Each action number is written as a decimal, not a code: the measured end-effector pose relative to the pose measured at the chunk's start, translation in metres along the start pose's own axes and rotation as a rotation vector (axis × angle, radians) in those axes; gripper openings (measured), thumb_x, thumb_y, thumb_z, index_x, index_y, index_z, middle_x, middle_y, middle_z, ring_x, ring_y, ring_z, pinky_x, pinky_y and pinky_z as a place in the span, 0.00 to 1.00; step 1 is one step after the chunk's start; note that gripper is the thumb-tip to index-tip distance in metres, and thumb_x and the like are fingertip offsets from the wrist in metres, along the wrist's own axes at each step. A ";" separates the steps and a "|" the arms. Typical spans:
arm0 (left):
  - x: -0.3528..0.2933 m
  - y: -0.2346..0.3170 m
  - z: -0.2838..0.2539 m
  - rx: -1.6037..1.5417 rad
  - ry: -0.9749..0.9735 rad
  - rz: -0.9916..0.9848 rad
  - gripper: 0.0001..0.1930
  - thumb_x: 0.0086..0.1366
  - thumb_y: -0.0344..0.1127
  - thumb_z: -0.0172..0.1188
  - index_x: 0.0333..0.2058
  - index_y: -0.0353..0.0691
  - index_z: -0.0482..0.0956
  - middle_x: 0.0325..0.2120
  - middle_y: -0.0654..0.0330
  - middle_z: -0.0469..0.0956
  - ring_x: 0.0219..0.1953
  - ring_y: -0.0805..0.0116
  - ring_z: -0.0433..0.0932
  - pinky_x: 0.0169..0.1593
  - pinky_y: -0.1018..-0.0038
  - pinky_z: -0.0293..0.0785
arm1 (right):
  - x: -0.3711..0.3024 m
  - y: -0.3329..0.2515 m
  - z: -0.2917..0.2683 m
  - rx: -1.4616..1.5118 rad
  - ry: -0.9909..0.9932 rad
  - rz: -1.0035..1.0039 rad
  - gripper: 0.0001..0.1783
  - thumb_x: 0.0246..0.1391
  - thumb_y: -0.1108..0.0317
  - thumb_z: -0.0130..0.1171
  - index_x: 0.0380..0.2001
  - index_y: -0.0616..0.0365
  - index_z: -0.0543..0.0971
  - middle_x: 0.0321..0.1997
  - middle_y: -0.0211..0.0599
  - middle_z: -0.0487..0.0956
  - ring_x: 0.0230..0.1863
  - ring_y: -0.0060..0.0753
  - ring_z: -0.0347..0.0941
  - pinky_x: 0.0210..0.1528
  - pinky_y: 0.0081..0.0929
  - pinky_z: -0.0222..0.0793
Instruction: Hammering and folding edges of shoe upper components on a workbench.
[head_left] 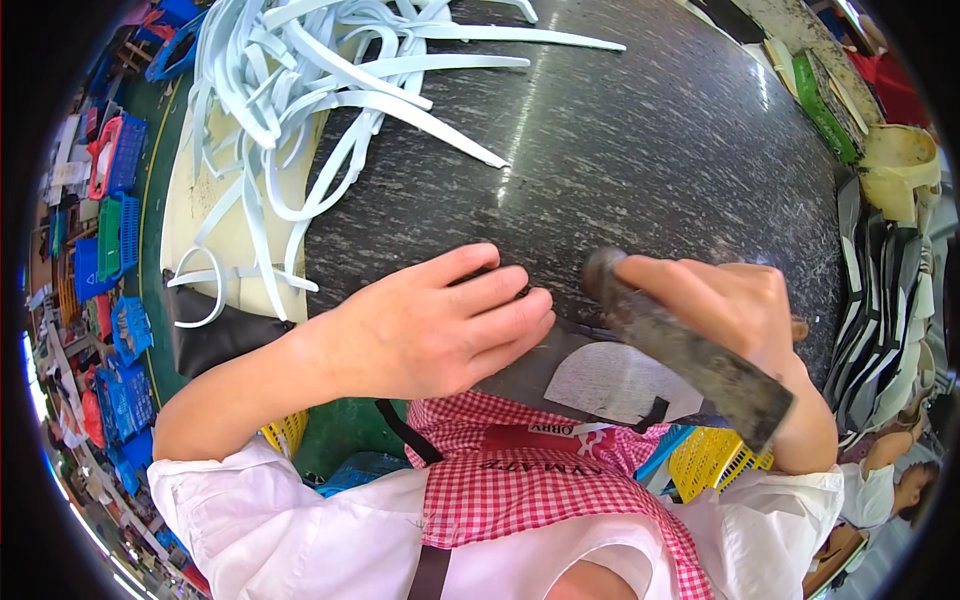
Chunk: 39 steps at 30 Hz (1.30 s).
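My right hand (725, 305) grips a hammer (700, 360) with a round face at one end and a long, flat, dark metal peen; a bit of its wooden handle shows past the fist. My left hand (440, 325) is closed at the table's near edge, fingers curled and thumb hidden. From under it comes a black piece of sheet material (530, 368), which it appears to hold. A grey, half-oval patch (615, 382) lies on that piece, below the hammer. The hammer overlaps the patch in view; whether they touch, I cannot tell.
Pale blue strips (290, 90) lie tangled at the far left of the dark, speckled table (620, 150). Black and white pieces (870, 300) are stacked at right, near a cream tub (900, 165) and a green box (828, 105). Another person (880, 485) sits at lower right.
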<state>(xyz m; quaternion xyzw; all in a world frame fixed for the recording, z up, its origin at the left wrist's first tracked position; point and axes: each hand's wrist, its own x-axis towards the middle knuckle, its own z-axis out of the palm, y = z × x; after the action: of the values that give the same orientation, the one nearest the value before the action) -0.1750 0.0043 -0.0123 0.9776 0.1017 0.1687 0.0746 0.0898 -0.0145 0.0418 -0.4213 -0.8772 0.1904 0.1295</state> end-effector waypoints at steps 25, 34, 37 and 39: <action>-0.014 0.036 0.011 0.007 0.201 -0.210 0.16 0.46 0.28 0.62 0.35 0.25 0.81 0.40 0.49 0.77 0.37 0.61 0.78 0.38 0.70 0.77 | 0.015 -0.013 0.013 0.050 -0.037 -0.058 0.22 0.45 0.61 0.62 0.46 0.52 0.76 0.18 0.29 0.72 0.16 0.31 0.74 0.18 0.30 0.67; -0.031 0.038 0.016 0.037 0.342 -0.218 0.12 0.47 0.31 0.60 0.31 0.30 0.80 0.38 0.51 0.78 0.40 0.61 0.80 0.44 0.72 0.79 | 0.033 -0.028 0.012 -0.062 0.026 -0.184 0.27 0.39 0.64 0.65 0.48 0.51 0.77 0.20 0.25 0.72 0.16 0.28 0.73 0.20 0.27 0.69; -0.034 0.044 0.018 0.035 0.402 -0.243 0.11 0.47 0.30 0.61 0.30 0.31 0.79 0.38 0.53 0.78 0.41 0.61 0.80 0.44 0.70 0.80 | 0.037 -0.008 0.011 -0.054 -0.002 -0.204 0.28 0.41 0.67 0.63 0.51 0.50 0.78 0.28 0.31 0.80 0.24 0.34 0.78 0.27 0.31 0.73; -0.044 0.052 0.007 0.103 0.406 -0.257 0.11 0.48 0.30 0.62 0.32 0.34 0.81 0.37 0.55 0.79 0.39 0.60 0.80 0.43 0.64 0.77 | 0.040 0.036 0.001 -0.282 0.210 -0.113 0.29 0.44 0.69 0.62 0.54 0.45 0.78 0.33 0.35 0.82 0.28 0.39 0.79 0.31 0.34 0.74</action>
<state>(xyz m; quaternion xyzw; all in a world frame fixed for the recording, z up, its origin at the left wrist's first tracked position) -0.2038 -0.0568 -0.0231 0.9051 0.2467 0.3454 0.0237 0.0904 0.0374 0.0279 -0.4027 -0.8992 0.0129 0.1708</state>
